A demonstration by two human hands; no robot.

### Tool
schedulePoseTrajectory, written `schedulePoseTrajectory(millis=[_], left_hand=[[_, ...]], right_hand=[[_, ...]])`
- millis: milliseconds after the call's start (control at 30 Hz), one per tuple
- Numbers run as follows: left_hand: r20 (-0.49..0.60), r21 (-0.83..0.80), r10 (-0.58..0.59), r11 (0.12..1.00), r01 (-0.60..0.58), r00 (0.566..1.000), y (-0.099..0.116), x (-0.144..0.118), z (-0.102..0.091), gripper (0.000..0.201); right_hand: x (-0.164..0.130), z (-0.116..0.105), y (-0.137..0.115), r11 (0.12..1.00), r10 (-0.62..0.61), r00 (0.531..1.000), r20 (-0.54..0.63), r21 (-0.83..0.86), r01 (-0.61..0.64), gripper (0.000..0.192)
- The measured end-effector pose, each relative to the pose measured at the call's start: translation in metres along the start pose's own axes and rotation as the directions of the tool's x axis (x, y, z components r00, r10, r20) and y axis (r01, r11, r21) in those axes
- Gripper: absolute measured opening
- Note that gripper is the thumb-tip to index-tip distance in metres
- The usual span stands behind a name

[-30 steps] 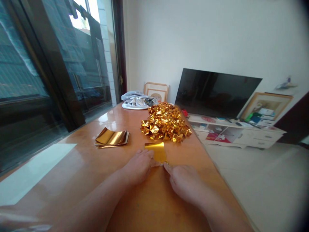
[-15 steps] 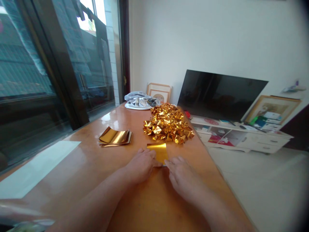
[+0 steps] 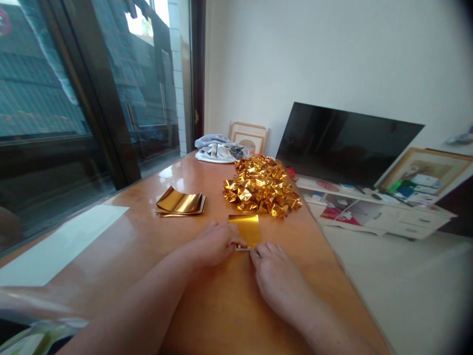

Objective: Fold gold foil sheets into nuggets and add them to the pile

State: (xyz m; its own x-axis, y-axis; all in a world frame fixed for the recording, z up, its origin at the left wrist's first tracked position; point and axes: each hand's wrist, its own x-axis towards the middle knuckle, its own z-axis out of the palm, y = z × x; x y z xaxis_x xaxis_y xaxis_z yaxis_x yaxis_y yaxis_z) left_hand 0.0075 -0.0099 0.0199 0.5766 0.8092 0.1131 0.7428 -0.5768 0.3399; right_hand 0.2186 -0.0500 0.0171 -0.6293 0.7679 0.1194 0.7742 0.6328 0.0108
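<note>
- Lengthwise, the table (image 3: 221, 305) is seen stretching forward, its right edge bordered towards the far end by a pile of folded gold foil (image 3: 263, 186).
- The 2 hands are placed at the near end of the gold foil sheet (image 3: 251, 227): the right hand (image 3: 275, 271) by its near right corner, the left hand (image 3: 217, 241) laid over its left side, closer to its middle.
- Whether foil is pinched by either cannot be told.
- The sheet is laid right of the table's centre, ahead of both; its long axis is judged pointed at the far end.
- A narrow pale strip (image 3: 242, 249) is shown along its near edge.
</note>
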Motion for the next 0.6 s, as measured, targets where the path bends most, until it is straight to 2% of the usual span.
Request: schedulePoseTrajectory(millis=[267,467,600], left_hand=[[0.022,-0.040,0.020,0.999,-0.019,1.000,-0.004,0.002,0.000,0.041],[0.033,-0.147,0.037,0.989,-0.032,0.999,-0.013,0.001,-0.002,0.039],[0.061,-0.214,0.041,0.976,-0.027,0.997,-0.019,0.001,-0.004,0.045]], right_hand=[[0.007,0.000,-0.009,0.999,-0.011,1.000,0.025,0.039,0.010,0.035],[0.009,0.001,-0.013,1.000,-0.021,1.000,0.023,0.008,0.021,0.031],[0.011,0.003,-0.017,0.998,-0.051,0.999,-0.003,0.024,0.051,0.035]])
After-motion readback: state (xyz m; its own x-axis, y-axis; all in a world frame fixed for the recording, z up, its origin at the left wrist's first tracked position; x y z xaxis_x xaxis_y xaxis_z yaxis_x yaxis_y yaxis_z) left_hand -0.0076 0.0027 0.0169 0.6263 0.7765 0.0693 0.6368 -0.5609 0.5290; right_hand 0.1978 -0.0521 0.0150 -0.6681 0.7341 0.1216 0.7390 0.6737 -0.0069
